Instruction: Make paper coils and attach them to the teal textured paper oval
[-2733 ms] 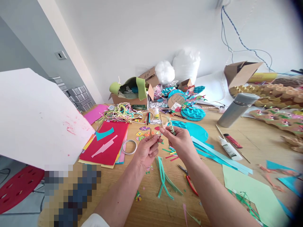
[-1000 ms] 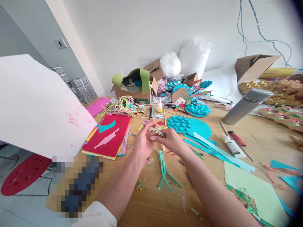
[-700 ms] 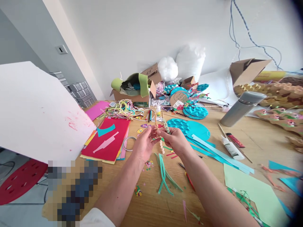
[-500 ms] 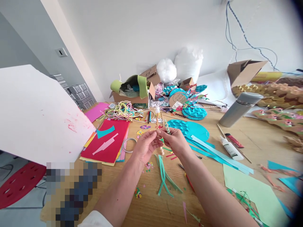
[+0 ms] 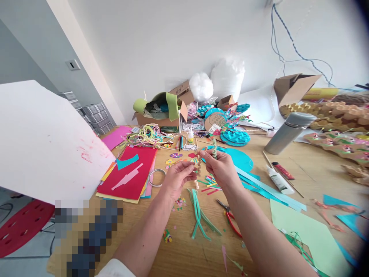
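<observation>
Coiled green pipe cleaner [image 5: 214, 147] sat upright in your right hand [image 5: 222, 169], fingers pinched closed around its lower end, held above the wooden table [image 5: 187, 250]. Your left hand [image 5: 176, 177] was pinched shut on a coiled beige pipe cleaner [image 5: 197, 174] that hung down between both hands, close to the green coil; I couldn't tell whether the two touched.

Around you:
- Bundle of straight teal pipe cleaners [image 5: 198, 215] lay on the table directly under your hands.
- Red-handled pliers [image 5: 230, 219] lay just right of that bundle, partly under your right forearm.
- Stack of coloured paper sheets, red on top [image 5: 131, 173], lay left of your left hand, with a clear tape ring [image 5: 157, 177] just beside it.
- Teal embossed paper disc [image 5: 240, 158] lay behind your right hand, partly hidden by it.
- White glue bottle [image 5: 278, 180] and grey metal flask [image 5: 288, 132] were well apart to the right.
- Large white board [image 5: 43, 142] blocked the table's left edge.
</observation>
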A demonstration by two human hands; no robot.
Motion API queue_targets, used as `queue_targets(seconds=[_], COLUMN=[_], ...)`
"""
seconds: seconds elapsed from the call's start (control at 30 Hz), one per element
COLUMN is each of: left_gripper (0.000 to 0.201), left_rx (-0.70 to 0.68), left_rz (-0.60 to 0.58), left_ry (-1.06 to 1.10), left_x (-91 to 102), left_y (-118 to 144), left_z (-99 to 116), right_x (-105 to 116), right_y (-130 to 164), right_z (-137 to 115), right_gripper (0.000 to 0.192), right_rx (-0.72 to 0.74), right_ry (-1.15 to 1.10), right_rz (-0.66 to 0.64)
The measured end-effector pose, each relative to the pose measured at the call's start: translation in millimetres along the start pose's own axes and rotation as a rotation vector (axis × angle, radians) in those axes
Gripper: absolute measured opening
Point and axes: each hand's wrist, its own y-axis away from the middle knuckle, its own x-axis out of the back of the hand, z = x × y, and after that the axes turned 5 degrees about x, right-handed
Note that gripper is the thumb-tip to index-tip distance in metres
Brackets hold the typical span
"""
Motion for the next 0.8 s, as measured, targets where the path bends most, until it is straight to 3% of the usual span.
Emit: queue_targets(seconds=[0.23,0.5,0.8], left_gripper=[0.033,0.029,0.03], left_rx=[-0.029,-0.01,-0.089], left_rz=[-0.031,-0.021,0.035], left_ry=[-0.018,-0.052,-0.157], left_x=[0.5,-1.2,-0.1], left_y=[-0.1,3.0,0.9], left_z=[3.0,4.1,1.0], right_x=[-11.2,-5.1,-6.5], right_y=[7.0,4.4,6.3], right_z=[2.4,-1.2,-2.2], right_gripper=[0.041,0.044,0.04], right_rx=[-0.001,-0.039,0.063], right_ry=[0.161,0.123,0.284], right_rz=[-0.158,-0.081,-0.2])
